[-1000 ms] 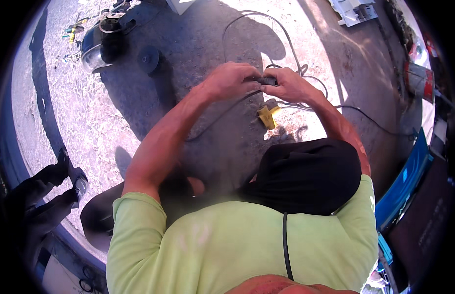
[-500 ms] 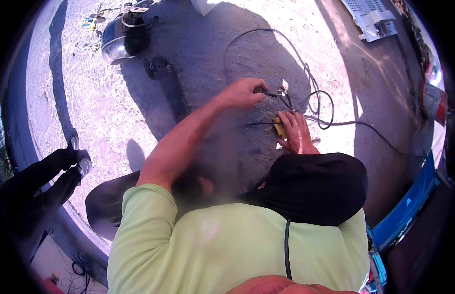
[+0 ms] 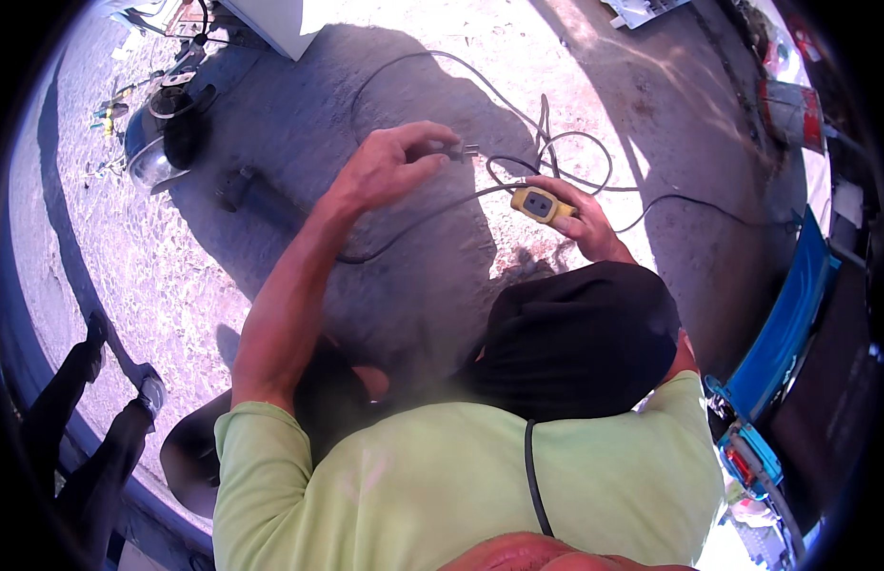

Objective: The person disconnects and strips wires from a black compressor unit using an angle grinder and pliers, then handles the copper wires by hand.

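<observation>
My left hand (image 3: 399,164) is closed on a power plug (image 3: 469,150), its metal pins pointing right, toward my right hand. In my right hand (image 3: 586,221) sits a yellow extension socket (image 3: 543,204), tilted so that its dark face with the holes shows upward. Plug and socket are apart, with a short gap between them. A dark cable (image 3: 418,225) runs from the socket down to the left. More black cord (image 3: 461,63) lies looped on the rough ground beyond my hands.
A dark rounded object with a shiny lower part (image 3: 154,164) stands at the far left, near a dark tool in shadow (image 3: 234,187). Another person's legs (image 3: 85,419) are at the left. A red-and-white bucket (image 3: 792,116) and a blue panel (image 3: 780,319) stand right.
The yellow socket has been lifted from the ground and turned face up in my right hand. My left hand still holds the plug. The whole view has shifted right.
</observation>
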